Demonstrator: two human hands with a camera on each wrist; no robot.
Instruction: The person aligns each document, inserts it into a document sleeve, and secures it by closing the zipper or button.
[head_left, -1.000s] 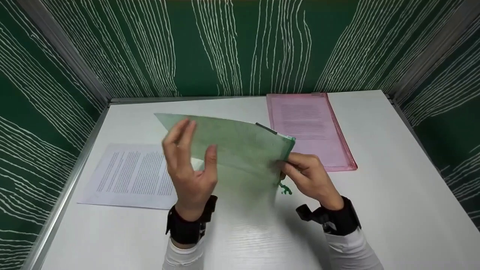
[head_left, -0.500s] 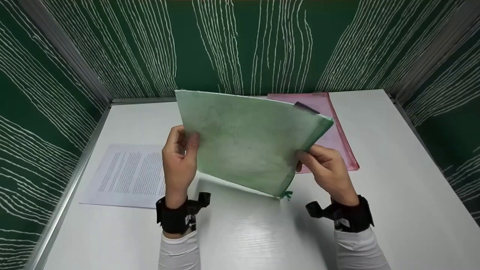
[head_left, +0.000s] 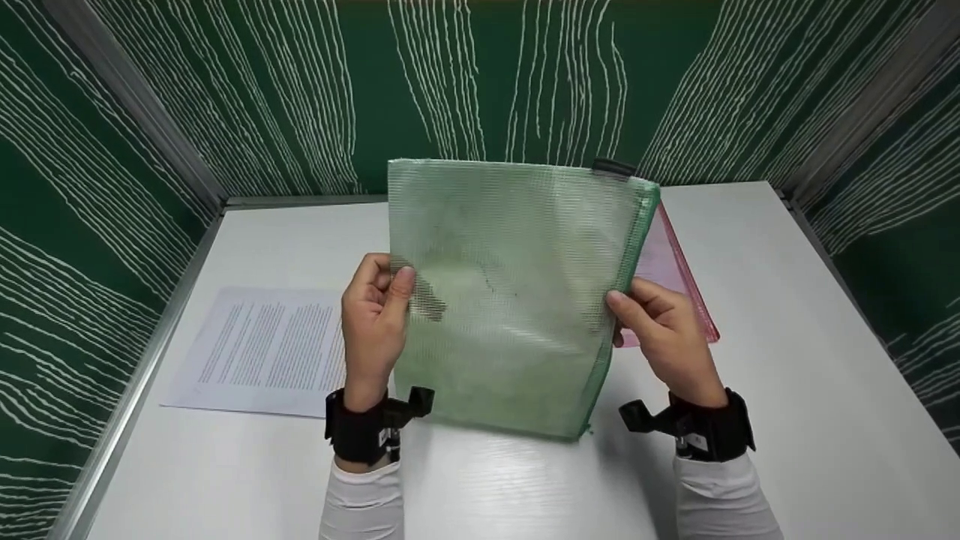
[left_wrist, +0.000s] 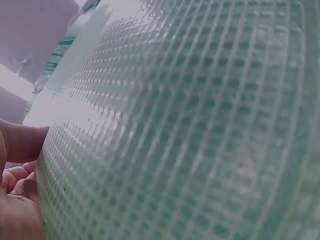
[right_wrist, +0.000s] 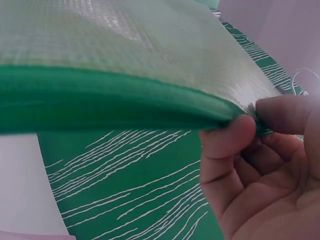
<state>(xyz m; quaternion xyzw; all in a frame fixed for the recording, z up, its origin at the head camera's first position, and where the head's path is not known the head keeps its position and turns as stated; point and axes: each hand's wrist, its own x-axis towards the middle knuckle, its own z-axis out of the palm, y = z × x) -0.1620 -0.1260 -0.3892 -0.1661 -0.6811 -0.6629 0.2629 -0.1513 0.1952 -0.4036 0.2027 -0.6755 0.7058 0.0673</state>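
Through the head view I see a flat, rectangular pouch of translucent green mesh plastic point(head_left: 510, 240) held up over the middle of the surface, its broad face toward me. A darker green band point(head_left: 637, 232) runs down its right side, and a small dark strip point(head_left: 613, 168) sits on its top edge near the right corner. My left hand point(head_left: 375, 322) is clamped on the pouch's left edge, thumb across the near face and fingers behind. My right hand point(head_left: 667, 330) pinches the green band between thumb and curled fingers; the right wrist view shows that grip up close.

Behind the pouch, partly hidden by it, I make out a translucent pink plastic folder with a red edge point(head_left: 675, 262), lying on the surface. To the left lies a white sheet of printed paper point(head_left: 255, 352), its right part behind the left hand. Each wrist wears a black strap mount, with white sleeves below. The white surface point(head_left: 817, 390) is bordered by dark green walls with wavy white lines point(head_left: 495, 82).
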